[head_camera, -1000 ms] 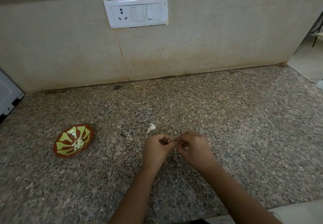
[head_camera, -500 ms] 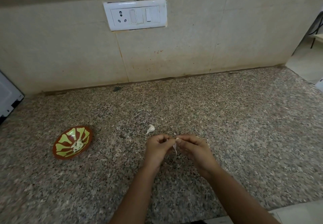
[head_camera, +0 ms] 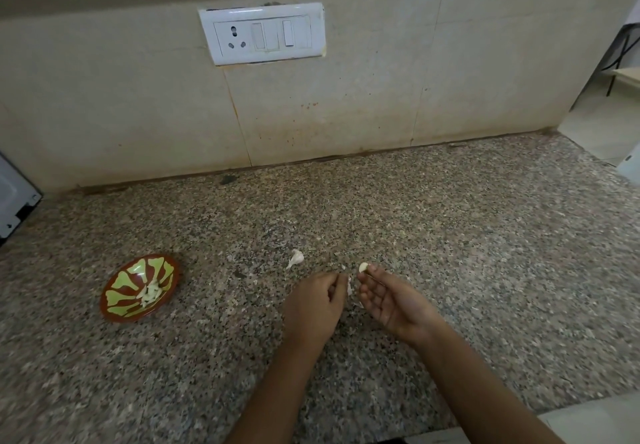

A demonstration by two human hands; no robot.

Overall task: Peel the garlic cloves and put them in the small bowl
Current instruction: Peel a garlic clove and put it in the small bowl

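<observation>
My right hand [head_camera: 391, 300] is turned palm up and pinches a peeled garlic clove [head_camera: 363, 267] at its fingertips. Just left of it, my left hand [head_camera: 317, 301] has its fingers curled, with a thin strip of white garlic skin [head_camera: 349, 286] at the fingertips. One unpeeled clove [head_camera: 296, 258] lies on the granite counter just beyond my left hand. The small brown-and-green bowl [head_camera: 119, 296] sits to the far left of my hands and holds several peeled cloves [head_camera: 150, 293].
A tiled wall with a white switch plate [head_camera: 262, 33] rises behind the counter [head_camera: 450, 253]. The corner of a white appliance [head_camera: 14, 201] juts in at the left edge. The counter ends at the right and along the near bottom. Small skin flakes lie near my hands.
My hands have pulled apart. The right hand turned palm up with the bare clove at its fingertips, and the skin came away toward the left hand.
</observation>
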